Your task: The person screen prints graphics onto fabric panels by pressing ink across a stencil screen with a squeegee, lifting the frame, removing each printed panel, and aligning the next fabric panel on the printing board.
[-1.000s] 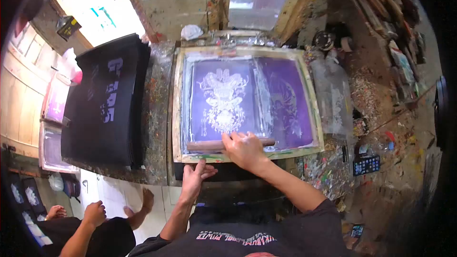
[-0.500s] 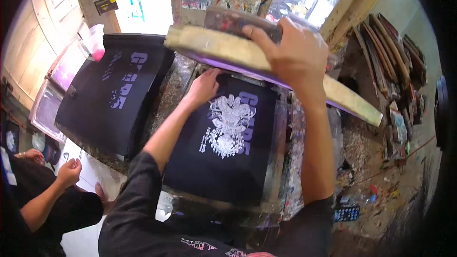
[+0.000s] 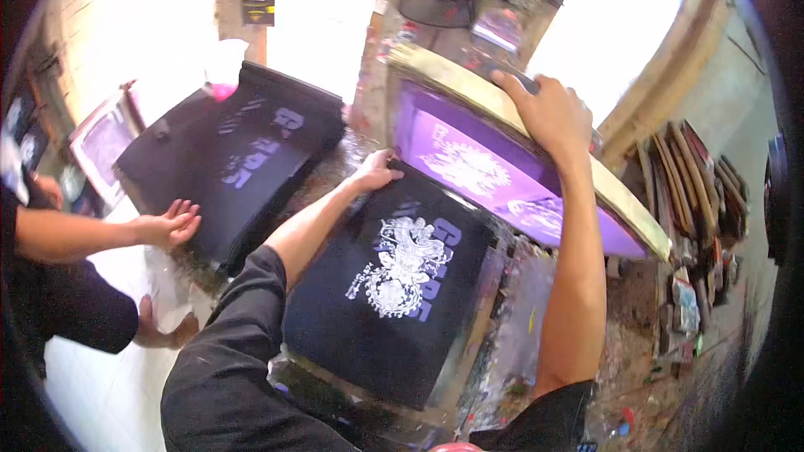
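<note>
My right hand [image 3: 557, 121] grips the upper edge of a wooden-framed printing screen [image 3: 523, 192], which stands tilted up with its purple mesh facing me. Below it lies a black cloth [image 3: 335, 318] printed with a white figure and purple letters. At the cloth's top left corner is my left hand [image 3: 377, 172], its fingers closed on the cloth edge beside the screen's lower left corner.
Another black printed cloth [image 3: 193, 167] lies on a board to the left. A co-worker's open hand [image 3: 172, 224] is over its near edge. A smaller framed screen [image 3: 105, 146] leans at the far left. Several thin boards [image 3: 687, 176] stand at the right.
The screen has been raised and tilted back, so its purple underside shows. The co-worker's hand has moved toward the left cloth. The head view has shifted.
</note>
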A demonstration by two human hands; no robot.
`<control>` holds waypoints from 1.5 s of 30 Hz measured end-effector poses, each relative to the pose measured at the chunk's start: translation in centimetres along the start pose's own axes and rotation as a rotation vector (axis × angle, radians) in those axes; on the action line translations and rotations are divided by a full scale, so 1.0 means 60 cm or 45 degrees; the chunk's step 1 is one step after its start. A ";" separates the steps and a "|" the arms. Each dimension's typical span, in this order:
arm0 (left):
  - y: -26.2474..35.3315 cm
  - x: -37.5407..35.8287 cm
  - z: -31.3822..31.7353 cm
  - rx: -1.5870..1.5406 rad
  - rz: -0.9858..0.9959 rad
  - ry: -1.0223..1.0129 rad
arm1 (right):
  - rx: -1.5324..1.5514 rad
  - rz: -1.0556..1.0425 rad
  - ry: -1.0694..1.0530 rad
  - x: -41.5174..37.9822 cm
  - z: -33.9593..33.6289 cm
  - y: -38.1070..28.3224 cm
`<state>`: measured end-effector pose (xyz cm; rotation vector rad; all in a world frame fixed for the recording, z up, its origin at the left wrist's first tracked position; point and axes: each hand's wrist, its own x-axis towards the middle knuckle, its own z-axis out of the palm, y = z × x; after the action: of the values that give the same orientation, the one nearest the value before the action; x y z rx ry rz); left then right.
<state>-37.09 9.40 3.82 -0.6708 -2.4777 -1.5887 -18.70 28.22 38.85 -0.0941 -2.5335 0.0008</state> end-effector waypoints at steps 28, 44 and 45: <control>0.211 -0.459 0.184 0.775 0.519 -0.619 | 0.156 -0.054 -0.112 -0.017 -0.028 0.005; 0.153 -0.468 0.067 0.919 0.273 -0.733 | 0.213 -0.043 -0.031 0.046 -0.005 0.022; 0.153 -0.471 0.066 0.915 0.271 -0.719 | 0.217 -0.039 -0.039 0.046 -0.004 0.023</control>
<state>-7.38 7.65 0.31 -1.2985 -2.9181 -0.3809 -20.75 29.77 40.62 0.0121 -2.5536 0.2072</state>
